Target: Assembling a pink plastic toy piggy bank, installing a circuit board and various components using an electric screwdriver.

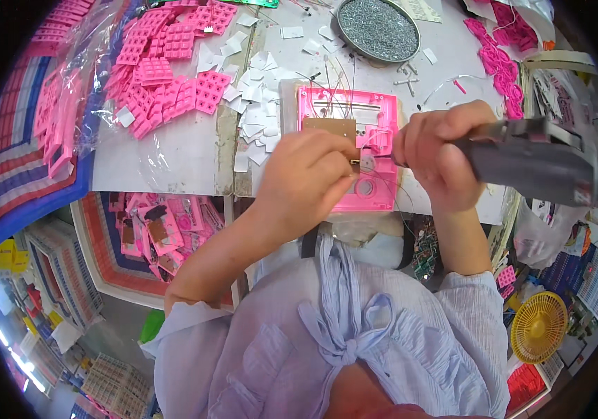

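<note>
A pink plastic case (375,112) lies flat on the white table (173,157), with a brown circuit board (329,126) and thin wires inside it. My left hand (306,178) rests on the case and pinches a small part at the board's lower edge. My right hand (438,157) grips a grey electric screwdriver (529,157), whose tip points left at the spot beside my left fingers.
Pink keypad pieces (166,70) and white paper scraps (253,105) are heaped at the left of the table. A round tin of screws (377,28) stands at the back. More pink parts (498,52) lie at the right, and a box of pink cases (159,227) sits below the table.
</note>
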Demonstrator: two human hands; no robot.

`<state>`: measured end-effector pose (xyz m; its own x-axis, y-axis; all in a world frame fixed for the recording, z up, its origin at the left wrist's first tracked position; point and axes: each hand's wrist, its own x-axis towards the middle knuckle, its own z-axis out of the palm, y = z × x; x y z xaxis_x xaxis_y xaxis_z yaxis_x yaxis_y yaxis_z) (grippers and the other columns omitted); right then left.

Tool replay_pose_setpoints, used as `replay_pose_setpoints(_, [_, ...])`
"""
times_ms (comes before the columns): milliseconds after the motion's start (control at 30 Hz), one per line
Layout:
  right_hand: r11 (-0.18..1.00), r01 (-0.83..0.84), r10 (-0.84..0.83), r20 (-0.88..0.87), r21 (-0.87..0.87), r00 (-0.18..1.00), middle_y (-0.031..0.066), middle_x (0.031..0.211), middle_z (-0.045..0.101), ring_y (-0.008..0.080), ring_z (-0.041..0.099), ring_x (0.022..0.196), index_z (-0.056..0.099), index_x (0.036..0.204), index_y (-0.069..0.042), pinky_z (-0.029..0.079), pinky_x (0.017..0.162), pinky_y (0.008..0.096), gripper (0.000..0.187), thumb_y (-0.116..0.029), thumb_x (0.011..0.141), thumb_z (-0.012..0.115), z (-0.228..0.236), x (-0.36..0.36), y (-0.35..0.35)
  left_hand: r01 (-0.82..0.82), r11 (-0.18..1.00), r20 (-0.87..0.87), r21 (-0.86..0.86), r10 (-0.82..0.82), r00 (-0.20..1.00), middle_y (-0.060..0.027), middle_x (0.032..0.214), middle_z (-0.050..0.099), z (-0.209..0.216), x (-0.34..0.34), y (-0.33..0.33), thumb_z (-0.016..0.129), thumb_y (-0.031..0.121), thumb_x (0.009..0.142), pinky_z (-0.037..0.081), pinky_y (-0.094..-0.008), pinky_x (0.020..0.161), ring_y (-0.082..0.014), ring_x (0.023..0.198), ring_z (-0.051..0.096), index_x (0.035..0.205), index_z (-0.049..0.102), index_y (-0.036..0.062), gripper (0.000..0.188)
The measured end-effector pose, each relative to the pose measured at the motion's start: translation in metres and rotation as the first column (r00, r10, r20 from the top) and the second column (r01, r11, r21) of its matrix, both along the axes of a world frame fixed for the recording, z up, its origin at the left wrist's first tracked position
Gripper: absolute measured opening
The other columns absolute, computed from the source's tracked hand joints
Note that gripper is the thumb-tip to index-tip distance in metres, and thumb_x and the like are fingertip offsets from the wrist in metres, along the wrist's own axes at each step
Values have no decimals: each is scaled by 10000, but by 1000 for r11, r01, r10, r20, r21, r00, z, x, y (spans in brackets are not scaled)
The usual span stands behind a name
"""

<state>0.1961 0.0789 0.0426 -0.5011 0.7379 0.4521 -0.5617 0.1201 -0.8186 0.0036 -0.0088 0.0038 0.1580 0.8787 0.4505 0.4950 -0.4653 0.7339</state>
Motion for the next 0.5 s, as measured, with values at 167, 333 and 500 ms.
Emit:
replay_pose_setpoints(167, [994,-80,79,20,79,997,60,687,535,126,496,579,445,1096,-28,502,594,348,230,-26,924,597,24,-8,-3,46,993,-21,108,-43,999,-73,963,694,-1,10,8,800,-10,699,521,-395,739,-287,890,672,852,583,75,279])
replay_pose_setpoints(333, [998,-57,57,33,7,998,10,644,505,123,474,564,463,1105,-74,470,567,329,252,-161,953,645,39,-20,-12,59,984,67,170,-72,995,-102,939,702,-7,-1,2,770,-75,706,528,-366,688,-289,820,680,857,578,59,279])
replay_pose_setpoints(500, [992,-121,120,31,41,992,-68,609,496,88,470,564,498,1163,-171,471,570,275,256,-333,1007,619,51,-31,-9,77,993,343,94,-105,933,-176,985,718,-12,-18,-12,712,-136,801,551,-338,713,-264,846,703,892,585,38,234])
